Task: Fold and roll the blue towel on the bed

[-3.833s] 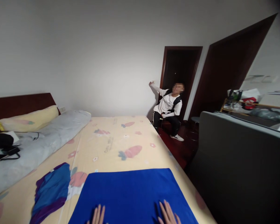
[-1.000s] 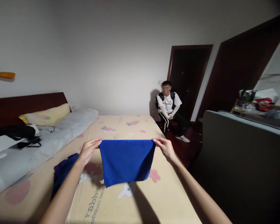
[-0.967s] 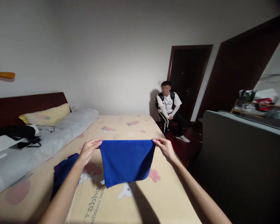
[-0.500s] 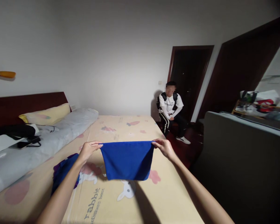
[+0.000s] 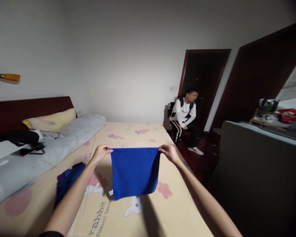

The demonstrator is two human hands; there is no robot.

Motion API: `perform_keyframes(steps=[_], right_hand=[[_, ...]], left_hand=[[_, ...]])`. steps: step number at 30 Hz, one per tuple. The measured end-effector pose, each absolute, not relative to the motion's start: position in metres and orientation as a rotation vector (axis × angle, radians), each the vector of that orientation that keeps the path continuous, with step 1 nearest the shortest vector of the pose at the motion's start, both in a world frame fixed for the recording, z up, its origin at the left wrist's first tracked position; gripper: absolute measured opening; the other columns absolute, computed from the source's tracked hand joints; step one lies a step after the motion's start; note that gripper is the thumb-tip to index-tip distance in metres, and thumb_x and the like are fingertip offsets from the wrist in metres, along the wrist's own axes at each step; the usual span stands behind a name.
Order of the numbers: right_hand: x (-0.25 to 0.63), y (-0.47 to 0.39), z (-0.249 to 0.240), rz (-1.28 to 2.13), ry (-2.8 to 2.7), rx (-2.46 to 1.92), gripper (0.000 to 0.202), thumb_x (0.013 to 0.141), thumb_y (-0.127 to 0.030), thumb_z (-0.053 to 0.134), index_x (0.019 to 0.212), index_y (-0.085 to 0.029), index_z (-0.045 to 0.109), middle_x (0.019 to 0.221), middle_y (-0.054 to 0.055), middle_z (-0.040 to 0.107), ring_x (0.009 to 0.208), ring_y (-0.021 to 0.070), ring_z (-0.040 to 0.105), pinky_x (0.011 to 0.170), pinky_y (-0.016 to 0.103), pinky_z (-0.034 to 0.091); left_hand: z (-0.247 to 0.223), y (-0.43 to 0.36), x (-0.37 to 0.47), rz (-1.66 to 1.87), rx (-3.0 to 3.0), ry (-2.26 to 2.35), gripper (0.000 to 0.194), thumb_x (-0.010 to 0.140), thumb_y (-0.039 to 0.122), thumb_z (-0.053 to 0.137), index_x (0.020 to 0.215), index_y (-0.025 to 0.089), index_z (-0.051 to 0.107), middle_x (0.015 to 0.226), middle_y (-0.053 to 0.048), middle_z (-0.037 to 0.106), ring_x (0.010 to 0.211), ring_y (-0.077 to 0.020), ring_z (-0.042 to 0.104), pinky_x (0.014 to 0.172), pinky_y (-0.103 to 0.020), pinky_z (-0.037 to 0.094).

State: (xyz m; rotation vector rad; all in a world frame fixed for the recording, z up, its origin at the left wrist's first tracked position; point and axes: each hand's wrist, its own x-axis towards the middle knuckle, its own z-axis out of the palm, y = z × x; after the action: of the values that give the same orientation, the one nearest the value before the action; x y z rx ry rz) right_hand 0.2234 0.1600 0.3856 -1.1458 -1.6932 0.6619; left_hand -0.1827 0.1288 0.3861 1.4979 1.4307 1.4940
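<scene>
A folded blue towel (image 5: 135, 171) hangs in the air over the bed (image 5: 128, 210), stretched between both hands. My left hand (image 5: 101, 153) pinches its top left corner. My right hand (image 5: 169, 153) pinches its top right corner. The towel's lower edge dangles just above the yellow printed sheet. A second blue and purple cloth (image 5: 68, 180) lies crumpled on the sheet, below my left forearm.
A grey bolster (image 5: 39, 154) and a yellow pillow (image 5: 51, 119) lie at the wooden headboard, with a black bag (image 5: 13, 136) and cables. A person (image 5: 185, 120) sits by the dark doorway. A grey upholstered piece (image 5: 259, 171) stands to the right of the bed.
The towel lay flat on the bed under my hands 3.8 s ago; now it hangs lifted and folded. In the last second my hands drew slightly closer and the view shifted left.
</scene>
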Motion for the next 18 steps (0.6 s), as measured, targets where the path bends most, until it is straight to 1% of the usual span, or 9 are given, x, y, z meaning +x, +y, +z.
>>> perform_keyframes(steps=[3, 6, 8, 10, 12, 15, 18], right_hand=[[0.217, 0.178, 0.383, 0.579, -1.67, -1.158, 0.039, 0.062, -0.06, 0.069, 0.067, -0.021, 0.068, 0.063, 0.004, 0.072, 0.065, 0.0219, 0.067, 0.066, 0.034, 0.052], [0.21, 0.196, 0.386, 0.489, -1.648, -1.153, 0.041, 0.067, -0.062, 0.063, 0.07, -0.021, 0.068, 0.067, 0.005, 0.072, 0.068, 0.0219, 0.068, 0.069, 0.034, 0.052], [0.208, 0.205, 0.388, 0.426, -1.63, -1.143, 0.044, 0.073, -0.063, 0.057, 0.076, -0.021, 0.069, 0.075, 0.007, 0.074, 0.074, 0.0223, 0.068, 0.073, 0.035, 0.052], [0.21, 0.207, 0.388, 0.367, -1.619, -1.138, 0.046, 0.078, -0.063, 0.052, 0.084, -0.022, 0.07, 0.083, 0.007, 0.074, 0.079, 0.022, 0.067, 0.078, 0.036, 0.051], [0.216, 0.2, 0.381, 0.328, -1.633, -1.144, 0.045, 0.08, -0.063, 0.052, 0.088, -0.023, 0.071, 0.083, 0.007, 0.072, 0.079, 0.0215, 0.065, 0.079, 0.036, 0.05], [0.229, 0.17, 0.35, 0.341, -1.706, -1.166, 0.043, 0.078, -0.062, 0.057, 0.087, -0.024, 0.073, 0.077, 0.006, 0.069, 0.073, 0.0202, 0.061, 0.075, 0.035, 0.049], [0.239, 0.121, 0.293, 0.449, -1.809, -1.197, 0.043, 0.079, -0.062, 0.054, 0.081, -0.023, 0.074, 0.069, 0.004, 0.067, 0.063, 0.0183, 0.058, 0.064, 0.032, 0.047]], left_hand=[[0.382, 0.152, -0.178, 1.534, 1.493, 1.428, 0.027, 0.04, 0.032, 0.086, 0.054, 0.02, 0.067, 0.051, 0.004, 0.061, 0.055, -0.0128, 0.054, 0.059, -0.026, 0.04], [0.386, 0.172, -0.173, 1.606, 1.498, 1.44, 0.026, 0.042, 0.033, 0.086, 0.055, 0.02, 0.068, 0.052, 0.005, 0.058, 0.056, -0.0125, 0.051, 0.059, -0.025, 0.039], [0.391, 0.18, -0.171, 1.671, 1.519, 1.444, 0.024, 0.046, 0.035, 0.085, 0.058, 0.021, 0.069, 0.059, 0.003, 0.06, 0.062, -0.0136, 0.053, 0.064, -0.026, 0.041], [0.394, 0.181, -0.173, 1.728, 1.549, 1.441, 0.023, 0.052, 0.037, 0.082, 0.065, 0.022, 0.071, 0.072, 0.001, 0.062, 0.073, -0.0156, 0.055, 0.071, -0.026, 0.042], [0.387, 0.174, -0.175, 1.741, 1.576, 1.444, 0.023, 0.057, 0.04, 0.08, 0.071, 0.024, 0.071, 0.083, -0.001, 0.062, 0.082, -0.0175, 0.056, 0.076, -0.027, 0.042], [0.353, 0.146, -0.178, 1.642, 1.606, 1.467, 0.025, 0.057, 0.045, 0.078, 0.071, 0.025, 0.072, 0.083, -0.002, 0.059, 0.082, -0.0191, 0.055, 0.077, -0.029, 0.043], [0.295, 0.1, -0.173, 1.421, 1.646, 1.498, 0.022, 0.056, 0.045, 0.078, 0.063, 0.025, 0.072, 0.076, -0.002, 0.06, 0.079, -0.0208, 0.057, 0.076, -0.032, 0.044]])
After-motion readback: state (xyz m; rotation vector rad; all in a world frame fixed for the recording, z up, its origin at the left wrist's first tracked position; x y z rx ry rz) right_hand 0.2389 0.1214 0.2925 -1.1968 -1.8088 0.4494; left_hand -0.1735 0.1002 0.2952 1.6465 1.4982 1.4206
